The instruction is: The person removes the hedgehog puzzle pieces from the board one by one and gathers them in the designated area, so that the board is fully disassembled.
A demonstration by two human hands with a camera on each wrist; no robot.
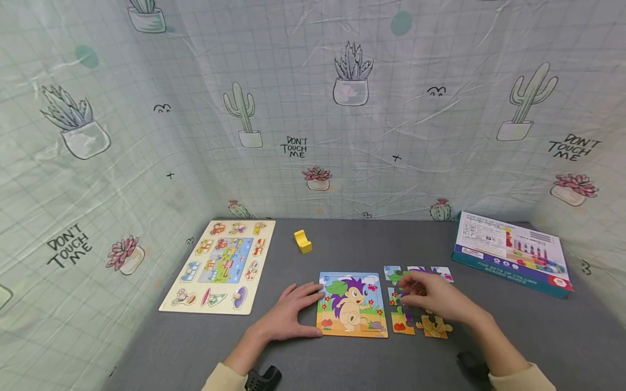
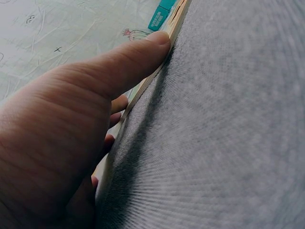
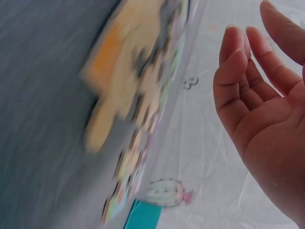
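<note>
A square hedgehog puzzle board [image 1: 352, 333] lies flat on the table. Along its left side rests my left hand [image 1: 290, 315], fingers and thumb extended at the edge; in the left wrist view the thumb touches the board's wooden side. Several loose jigsaw pieces are laid out in rows to the right of the board, among them a red-mushroom piece [image 1: 401, 325] and a hedgehog-feet piece [image 1: 434, 327]. Over these pieces hovers my right hand [image 1: 435, 293], loosely curled. In the right wrist view nothing shows between its thumb and fingers. The hand hides some middle pieces.
A larger wooden picture board [image 1: 188, 305] lies at the left. Behind the hedgehog board sits a small yellow block [image 1: 303, 242]. A flat beaded-boxes carton [image 1: 511, 277] lies at the back right, and a patterned cloth [image 1: 367, 136] surrounds the grey table.
</note>
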